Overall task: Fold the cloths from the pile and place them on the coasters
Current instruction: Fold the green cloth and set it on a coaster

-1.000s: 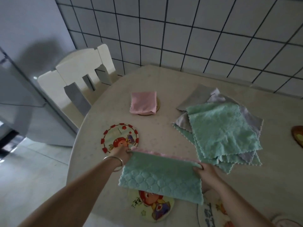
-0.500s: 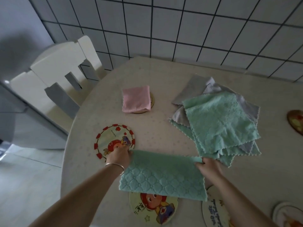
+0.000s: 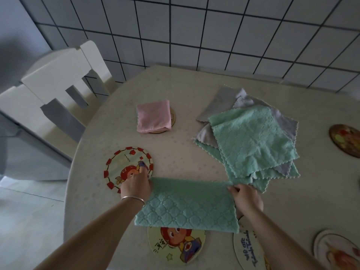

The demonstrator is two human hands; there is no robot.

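Your left hand (image 3: pixel 136 185) and right hand (image 3: pixel 245 197) hold the two far corners of the half-folded cloth (image 3: pixel 188 203) at the near edge of the bench (image 3: pixel 194 90). Its near edge overlaps the near coaster (image 3: pixel 176 247). The pile of cloths (image 3: pixel 251 141) lies behind your right hand. A bordered coaster (image 3: pixel 124 166) sits behind your left hand; farther back, a folded cloth (image 3: pixel 153 118) rests on its coaster (image 3: pixel 173 120). A chair (image 3: pixel 54 90) stands far left.

A: Green cloth (image 3: pixel 188 203)?
B: Folded in half on the table (image 3: pixel 175 88); left hand (image 3: pixel 136 185) and right hand (image 3: pixel 246 197) pinch its far corners.
A: Others?
B: Pile (image 3: pixel 251 137) far right; pink cloth (image 3: pixel 153 116) folded on a coaster (image 3: pixel 173 118).
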